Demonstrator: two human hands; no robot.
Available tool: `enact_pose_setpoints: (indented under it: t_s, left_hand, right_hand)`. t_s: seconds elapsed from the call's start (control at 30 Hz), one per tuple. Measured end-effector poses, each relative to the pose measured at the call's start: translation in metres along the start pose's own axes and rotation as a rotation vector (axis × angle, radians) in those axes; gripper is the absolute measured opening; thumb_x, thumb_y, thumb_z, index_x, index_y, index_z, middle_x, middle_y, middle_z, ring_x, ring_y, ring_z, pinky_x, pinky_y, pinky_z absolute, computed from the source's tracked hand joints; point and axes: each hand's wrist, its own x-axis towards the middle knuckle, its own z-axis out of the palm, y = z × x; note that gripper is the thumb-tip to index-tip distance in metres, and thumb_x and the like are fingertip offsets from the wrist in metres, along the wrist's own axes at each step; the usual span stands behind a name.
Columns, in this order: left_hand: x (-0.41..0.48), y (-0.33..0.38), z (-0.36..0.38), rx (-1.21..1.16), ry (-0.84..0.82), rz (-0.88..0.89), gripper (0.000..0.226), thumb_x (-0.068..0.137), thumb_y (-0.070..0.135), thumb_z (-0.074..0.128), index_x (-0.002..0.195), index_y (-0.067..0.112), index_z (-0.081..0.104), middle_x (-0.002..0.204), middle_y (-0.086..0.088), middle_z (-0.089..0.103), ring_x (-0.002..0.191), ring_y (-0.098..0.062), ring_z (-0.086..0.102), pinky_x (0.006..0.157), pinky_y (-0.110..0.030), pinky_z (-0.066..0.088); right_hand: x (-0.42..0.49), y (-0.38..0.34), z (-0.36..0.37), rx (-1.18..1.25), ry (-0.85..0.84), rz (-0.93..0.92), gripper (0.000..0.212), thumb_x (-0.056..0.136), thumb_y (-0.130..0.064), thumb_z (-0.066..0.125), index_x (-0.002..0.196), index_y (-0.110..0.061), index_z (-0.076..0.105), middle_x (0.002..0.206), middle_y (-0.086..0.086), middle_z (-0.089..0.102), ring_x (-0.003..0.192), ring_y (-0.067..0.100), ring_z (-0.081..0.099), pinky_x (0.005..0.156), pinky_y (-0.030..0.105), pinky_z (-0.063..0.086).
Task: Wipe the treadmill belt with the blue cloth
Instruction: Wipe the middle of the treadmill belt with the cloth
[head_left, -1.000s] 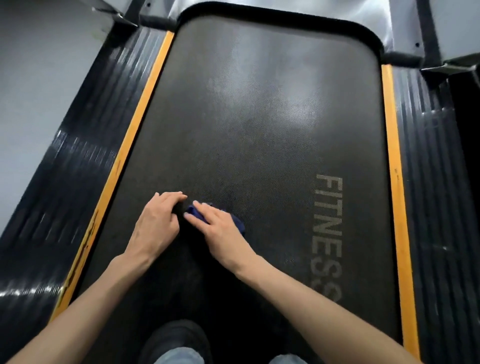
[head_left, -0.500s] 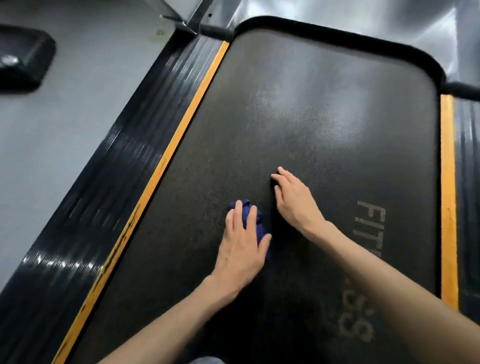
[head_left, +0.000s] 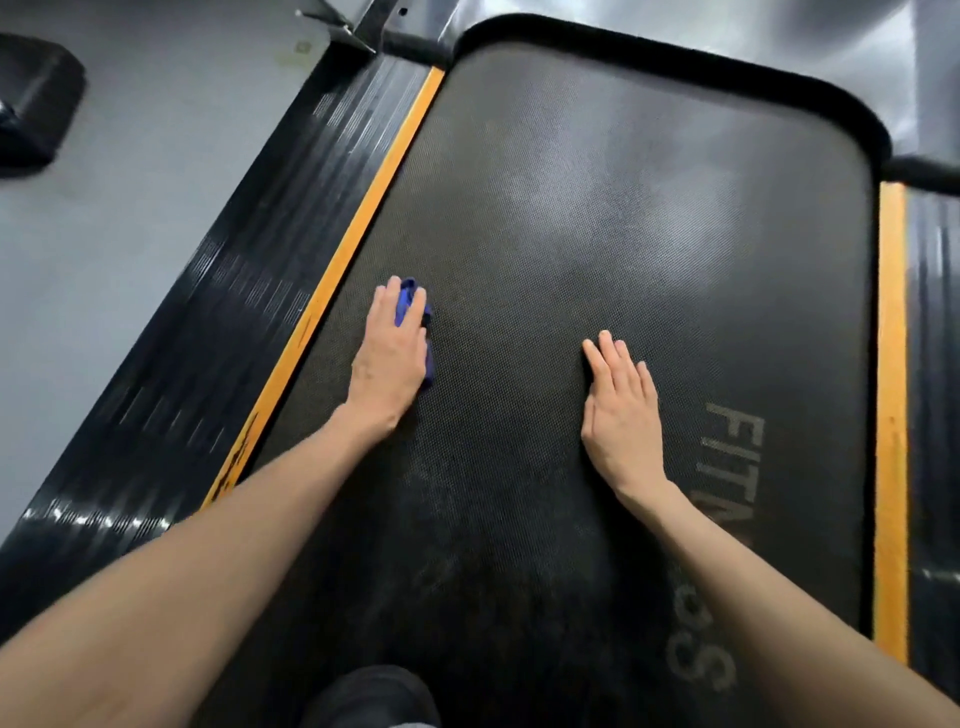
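The dark textured treadmill belt (head_left: 597, 234) fills most of the head view, with pale "FITNESS" lettering at the right. My left hand (head_left: 389, 353) lies flat with straight fingers on the blue cloth (head_left: 408, 296), pressing it onto the belt close to the left orange stripe. Only the cloth's front edge and right side show from under the palm. My right hand (head_left: 621, 410) rests flat on the bare belt, fingers straight, holding nothing, about a hand's width left of the lettering.
An orange stripe (head_left: 353, 234) and a ribbed black side rail (head_left: 218, 312) border the belt on the left; another orange stripe (head_left: 891, 415) runs on the right. Grey floor (head_left: 130, 182) lies left, with a black object (head_left: 31, 109) on it. My dark shoe (head_left: 374, 696) is at the bottom.
The cloth passed from under my right hand to under my left hand, which slid it left toward the orange stripe. My right hand came off the cloth and now lies flat on the belt.
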Motion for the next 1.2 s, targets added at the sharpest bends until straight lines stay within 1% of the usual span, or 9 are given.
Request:
enact_pose_setpoints:
  t_s: [0.1, 0.33, 0.43, 0.57, 0.73, 0.87, 1.0, 1.1, 1.2]
  left_hand:
    - [-0.013, 0.021, 0.009, -0.089, 0.063, 0.066, 0.045, 0.097, 0.009, 0.041, 0.141, 0.003, 0.038, 0.151, -0.019, 0.022, 0.141, -0.031, 0.021, 0.115, -0.026, 0.013]
    - [-0.1, 0.077, 0.035, -0.097, -0.096, 0.686, 0.047, 0.089, 0.003, 0.034, 0.132, 0.003, 0.051, 0.141, -0.02, 0.042, 0.132, -0.03, 0.041, 0.112, -0.034, 0.03]
    - [-0.07, 0.033, 0.028, 0.016, 0.001, 0.527, 0.05, 0.084, 0.0, 0.035, 0.132, 0.002, 0.05, 0.142, -0.021, 0.041, 0.13, -0.036, 0.042, 0.106, -0.045, 0.037]
    - [-0.031, -0.026, 0.009, 0.04, 0.019, 0.208, 0.065, 0.083, -0.012, 0.05, 0.144, 0.007, 0.034, 0.154, -0.016, 0.018, 0.141, -0.034, 0.021, 0.111, -0.041, 0.029]
    - [-0.013, 0.006, 0.004, -0.128, 0.113, -0.179, 0.058, 0.095, -0.005, 0.035, 0.149, 0.009, 0.02, 0.158, -0.007, 0.001, 0.145, -0.027, 0.001, 0.117, -0.037, 0.014]
    - [-0.055, 0.045, 0.03, -0.169, 0.019, 0.181, 0.056, 0.092, -0.004, 0.044, 0.145, 0.008, 0.031, 0.155, -0.012, 0.014, 0.144, -0.027, 0.013, 0.115, -0.021, 0.003]
    - [-0.107, 0.065, 0.037, -0.096, -0.088, 0.5, 0.052, 0.084, 0.003, 0.039, 0.135, 0.008, 0.049, 0.145, -0.017, 0.039, 0.134, -0.03, 0.038, 0.11, -0.034, 0.032]
    - [-0.087, 0.03, 0.028, 0.016, 0.038, 0.433, 0.055, 0.081, -0.001, 0.038, 0.133, 0.008, 0.051, 0.144, -0.016, 0.04, 0.133, -0.032, 0.038, 0.114, -0.029, 0.025]
    - [-0.059, -0.027, 0.008, 0.045, 0.062, 0.108, 0.073, 0.077, -0.017, 0.053, 0.143, 0.01, 0.036, 0.155, -0.01, 0.02, 0.143, -0.028, 0.017, 0.115, -0.035, 0.02]
  right_hand:
    - [-0.001, -0.003, 0.002, -0.001, 0.004, 0.017, 0.056, 0.087, -0.017, 0.026, 0.142, -0.014, 0.036, 0.152, 0.004, 0.03, 0.141, 0.019, 0.025, 0.115, 0.037, 0.015]
    - [-0.003, 0.002, 0.003, -0.01, 0.025, -0.006, 0.055, 0.087, -0.016, 0.029, 0.141, -0.013, 0.038, 0.151, 0.005, 0.032, 0.14, 0.019, 0.028, 0.114, 0.037, 0.016]
    - [-0.004, 0.002, 0.003, 0.002, 0.038, -0.006, 0.053, 0.09, -0.017, 0.027, 0.142, -0.015, 0.037, 0.152, 0.003, 0.031, 0.141, 0.017, 0.025, 0.115, 0.036, 0.015]
    - [-0.004, 0.0, 0.003, 0.029, 0.066, 0.0, 0.052, 0.091, -0.017, 0.027, 0.142, -0.015, 0.037, 0.152, 0.002, 0.03, 0.141, 0.017, 0.023, 0.116, 0.034, 0.011]
    - [-0.004, -0.001, 0.005, 0.028, 0.088, 0.005, 0.05, 0.091, -0.014, 0.03, 0.14, -0.014, 0.039, 0.15, 0.003, 0.033, 0.14, 0.018, 0.027, 0.116, 0.035, 0.012]
    - [-0.004, -0.001, 0.006, 0.022, 0.076, 0.018, 0.05, 0.091, -0.013, 0.033, 0.141, -0.015, 0.038, 0.151, 0.003, 0.032, 0.141, 0.018, 0.026, 0.116, 0.035, 0.013]
    - [-0.005, 0.003, 0.003, 0.017, 0.049, -0.012, 0.051, 0.091, -0.018, 0.028, 0.141, -0.014, 0.038, 0.151, 0.003, 0.031, 0.141, 0.018, 0.026, 0.115, 0.035, 0.015]
    - [-0.005, 0.005, 0.004, 0.034, 0.052, -0.029, 0.051, 0.092, -0.019, 0.025, 0.141, -0.014, 0.038, 0.152, 0.003, 0.03, 0.141, 0.018, 0.025, 0.115, 0.034, 0.013]
    - [-0.006, 0.006, 0.005, 0.04, 0.071, -0.024, 0.051, 0.093, -0.019, 0.023, 0.141, -0.014, 0.039, 0.151, 0.002, 0.032, 0.141, 0.018, 0.026, 0.115, 0.034, 0.013]
